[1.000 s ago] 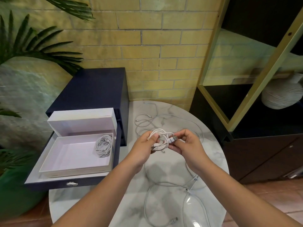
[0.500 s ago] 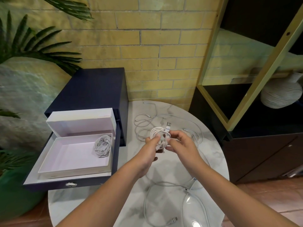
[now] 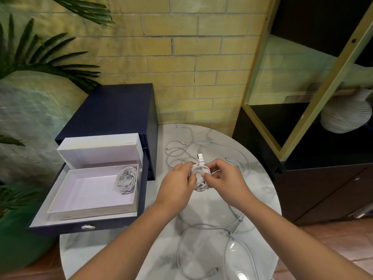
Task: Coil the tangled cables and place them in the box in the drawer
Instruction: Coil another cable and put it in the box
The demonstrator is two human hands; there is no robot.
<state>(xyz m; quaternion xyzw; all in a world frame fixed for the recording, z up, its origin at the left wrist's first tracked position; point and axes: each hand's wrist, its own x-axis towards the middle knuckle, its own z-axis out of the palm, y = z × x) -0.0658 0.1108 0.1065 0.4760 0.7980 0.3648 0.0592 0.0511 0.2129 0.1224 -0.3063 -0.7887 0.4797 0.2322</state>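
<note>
Above the round marble table (image 3: 260,190) both hands hold a small white coiled cable (image 3: 200,174). My left hand (image 3: 177,184) grips the coil's left side, and my right hand (image 3: 224,176) pinches its right side, with the USB plug sticking up between them. Loose white cables (image 3: 181,150) lie tangled on the table behind the hands, and more cable (image 3: 181,253) loops in front. At the left, an open white box (image 3: 88,207) sits in the pulled-out navy drawer (image 3: 84,227). One coiled cable (image 3: 126,179) lies in the box's right far corner.
The box's white lid (image 3: 99,150) stands up behind it against the navy cabinet (image 3: 113,110). A dark shelf unit with a gold frame (image 3: 302,122) and a ribbed white vase (image 3: 345,114) stands at the right. Palm leaves (image 3: 36,57) hang at the left.
The hands have drawn closer around the coil, and the USB plug that pointed sideways now sticks upward. The view has shifted slightly.
</note>
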